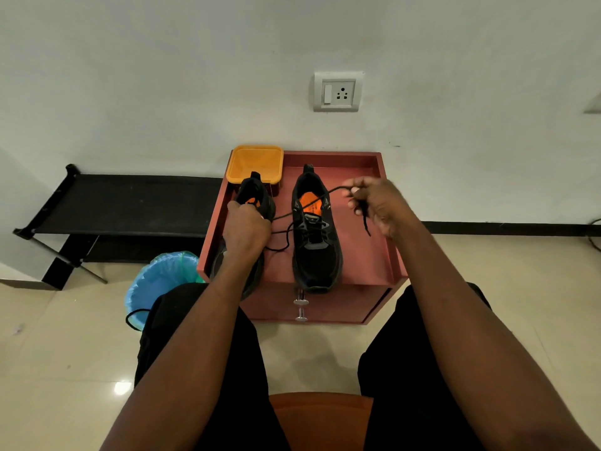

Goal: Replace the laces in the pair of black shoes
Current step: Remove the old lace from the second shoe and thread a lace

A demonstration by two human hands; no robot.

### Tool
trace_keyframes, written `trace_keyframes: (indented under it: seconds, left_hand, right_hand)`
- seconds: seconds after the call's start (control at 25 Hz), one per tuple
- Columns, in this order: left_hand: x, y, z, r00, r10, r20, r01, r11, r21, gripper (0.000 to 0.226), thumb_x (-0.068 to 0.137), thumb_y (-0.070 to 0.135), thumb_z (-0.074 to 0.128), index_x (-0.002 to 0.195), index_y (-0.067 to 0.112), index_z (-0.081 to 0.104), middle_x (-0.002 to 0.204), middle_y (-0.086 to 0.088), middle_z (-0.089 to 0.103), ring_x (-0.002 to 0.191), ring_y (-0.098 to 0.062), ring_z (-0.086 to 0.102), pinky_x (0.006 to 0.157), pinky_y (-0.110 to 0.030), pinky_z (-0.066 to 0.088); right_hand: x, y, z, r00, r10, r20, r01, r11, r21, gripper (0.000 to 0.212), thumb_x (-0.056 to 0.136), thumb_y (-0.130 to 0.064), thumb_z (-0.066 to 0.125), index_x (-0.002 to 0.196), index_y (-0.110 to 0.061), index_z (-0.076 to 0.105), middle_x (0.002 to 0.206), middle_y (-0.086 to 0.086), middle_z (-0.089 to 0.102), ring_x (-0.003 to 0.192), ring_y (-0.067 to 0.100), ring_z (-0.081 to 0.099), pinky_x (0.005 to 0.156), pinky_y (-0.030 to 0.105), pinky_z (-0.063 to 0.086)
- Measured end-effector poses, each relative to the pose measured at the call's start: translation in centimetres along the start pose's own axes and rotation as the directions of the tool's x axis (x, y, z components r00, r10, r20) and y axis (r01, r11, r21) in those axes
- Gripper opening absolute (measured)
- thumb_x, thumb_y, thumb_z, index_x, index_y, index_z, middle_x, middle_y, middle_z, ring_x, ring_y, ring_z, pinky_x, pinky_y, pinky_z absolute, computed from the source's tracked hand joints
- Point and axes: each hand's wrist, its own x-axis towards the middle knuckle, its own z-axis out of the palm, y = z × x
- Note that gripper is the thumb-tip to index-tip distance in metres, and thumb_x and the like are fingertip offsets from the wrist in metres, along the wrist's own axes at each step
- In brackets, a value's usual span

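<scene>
A: Hands first, what's each one doing?

B: Left hand grips the left shoe at its collar, fingers curled over the edge. I judge that's to brace it so it doesn't slide on the red cabinet top. Right hand pinches the black lace up high, its loose end dangling below my fingers.

A: Why raised like that?

B: Keeps the lace off the surface and taut, I'd say, so it runs clean through the eyelets. It crosses over the right shoe, which sits flat on the cabinet, toe toward me. Slack loops lie between the two shoes.

A: Which shoe is it threaded in?

B: Can't tell, black on black. It heads toward my left hand.

A: Other stuff?

B: Yellow tub behind the left shoe, likely for laces. Blue-lined bin on the floor left of the cabinet.
</scene>
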Motion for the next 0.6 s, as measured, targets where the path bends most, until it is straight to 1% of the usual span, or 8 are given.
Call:
trace_keyframes:
  seconds: [0.04,0.12,0.2,0.24,0.28,0.36,0.48,0.6]
  left_hand:
    - [0.0,0.4,0.1,0.997,0.08,-0.023,-0.08,0.997,-0.007,0.028,0.086,0.014,0.063,0.112,0.005,0.066,0.133,-0.013,0.045,0.111,-0.032,0.054,0.096,-0.046,0.051]
    - [-0.2,2.1,-0.3,0.97,0.241,0.045,-0.217,0.929,-0.301,0.042,0.088,0.016,0.067,0.129,0.011,0.06,0.14,-0.008,0.049,0.127,-0.023,0.048,0.107,-0.037,0.043]
    - [-1.0,3.7,-0.4,0.9,0.361,0.246,-0.129,0.757,-0.64,0.046,0.09,0.016,0.07,0.134,0.012,0.056,0.128,-0.003,0.063,0.119,-0.012,0.059,0.099,-0.025,0.047]
    - [-1.3,4.1,-0.3,0.863,0.399,0.31,-0.067,0.698,-0.713,0.039,0.09,0.013,0.069,0.128,0.009,0.059,0.117,-0.005,0.07,0.108,-0.01,0.065,0.092,-0.021,0.05]
    - [-1.4,4.3,-0.1,0.85,0.413,0.328,-0.047,0.678,-0.734,0.029,0.091,0.009,0.068,0.119,0.006,0.064,0.106,-0.007,0.073,0.097,-0.01,0.07,0.087,-0.02,0.053]
    - [-1.4,4.3,0.2,0.886,0.377,0.271,-0.05,0.658,-0.751,0.01,0.092,0.006,0.065,0.101,0.004,0.069,0.085,-0.008,0.072,0.075,-0.011,0.069,0.075,-0.02,0.054]
    - [-0.4,4.2,0.5,0.968,0.185,0.168,0.009,0.646,-0.763,0.012,0.095,0.006,0.059,0.089,0.012,0.067,0.073,-0.003,0.065,0.057,-0.008,0.054,0.058,-0.024,0.048]
    - [0.0,3.9,1.0,0.996,0.076,0.044,-0.034,0.794,-0.606,0.013,0.096,0.012,0.056,0.089,0.015,0.067,0.075,0.002,0.062,0.06,-0.006,0.052,0.055,-0.018,0.04]
  right_hand:
    - [-0.2,0.3,0.6,0.999,0.012,0.04,-0.008,0.996,-0.085,0.016,0.096,0.006,0.048,0.106,0.0,0.06,0.082,0.011,0.069,0.053,0.012,0.055,0.045,0.022,0.04]
    - [-0.6,0.9,1.8,0.992,0.02,0.123,0.006,0.978,-0.207,0.004,0.096,-0.003,0.058,0.101,-0.003,0.058,0.076,0.009,0.07,0.049,0.012,0.053,0.042,0.022,0.037]
    - [-0.8,1.3,2.9,0.986,0.002,0.166,0.038,0.97,-0.239,0.008,0.096,-0.01,0.063,0.098,-0.005,0.058,0.069,0.005,0.068,0.047,0.011,0.05,0.04,0.021,0.034]
    - [-0.8,1.4,3.1,0.985,-0.007,0.17,0.047,0.972,-0.228,0.009,0.096,-0.013,0.064,0.098,-0.006,0.059,0.068,0.004,0.067,0.046,0.01,0.049,0.04,0.021,0.032]
    - [-0.7,1.4,3.2,0.987,-0.012,0.163,0.047,0.976,-0.214,0.011,0.096,-0.016,0.065,0.097,-0.007,0.059,0.067,0.003,0.066,0.046,0.009,0.049,0.04,0.021,0.032]
    - [-0.4,1.3,2.7,0.993,-0.012,0.121,0.036,0.978,-0.205,0.013,0.095,-0.021,0.066,0.091,-0.011,0.06,0.066,0.001,0.063,0.046,0.009,0.047,0.041,0.021,0.032]
    - [0.1,1.2,1.3,0.997,0.022,0.07,-0.011,0.988,-0.152,0.009,0.096,-0.009,0.062,0.087,-0.009,0.063,0.069,0.004,0.062,0.052,0.01,0.049,0.047,0.021,0.038]
    - [0.7,1.3,0.9,0.997,0.053,0.052,-0.048,0.994,-0.096,0.022,0.094,0.011,0.051,0.089,-0.003,0.067,0.08,0.011,0.065,0.061,0.014,0.057,0.056,0.023,0.049]
